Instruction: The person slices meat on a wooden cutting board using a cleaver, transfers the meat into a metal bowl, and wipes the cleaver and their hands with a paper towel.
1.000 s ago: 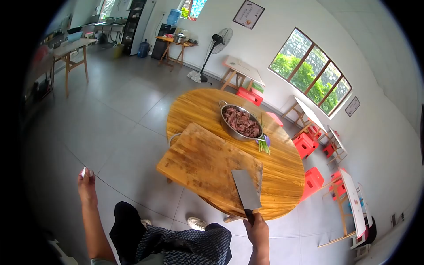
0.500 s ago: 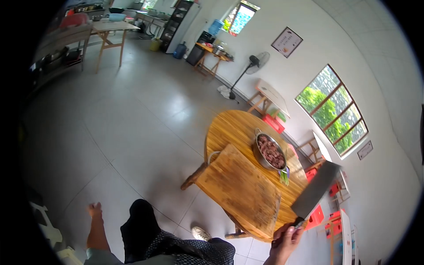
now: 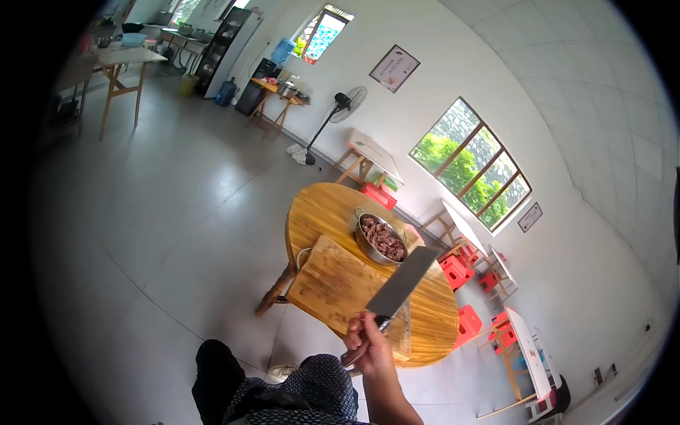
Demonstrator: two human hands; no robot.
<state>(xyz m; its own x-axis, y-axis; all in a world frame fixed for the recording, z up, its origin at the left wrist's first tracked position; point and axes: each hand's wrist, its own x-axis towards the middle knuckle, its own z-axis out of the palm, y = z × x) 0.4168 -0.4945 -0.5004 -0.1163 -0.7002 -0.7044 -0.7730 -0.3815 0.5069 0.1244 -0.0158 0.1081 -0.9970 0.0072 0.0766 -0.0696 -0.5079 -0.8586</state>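
A broad-bladed cleaver (image 3: 404, 283) is gripped by its handle in my right hand (image 3: 371, 346), fingers wrapped round it. Its blade points up and away, above the near right part of a wooden cutting board (image 3: 329, 273). The board lies on a round wooden table (image 3: 319, 202), its near edge close to the table's edge. Beyond it stands a metal pot (image 3: 368, 249) filled with chunks of raw meat (image 3: 382, 237); the blade's tip overlaps the pot's right side in view. My left hand is out of the picture.
Red stools (image 3: 467, 324) and folding tables (image 3: 528, 350) line the right side by the wall. A standing fan (image 3: 347, 106) and a small table (image 3: 375, 156) are behind. Grey tiled floor (image 3: 177, 212) spreads to the left, with a kitchen area far back.
My right hand has brought the cleaver left and in over the cutting board from the table's right side. My left hand has dropped out of view. The camera has turned right.
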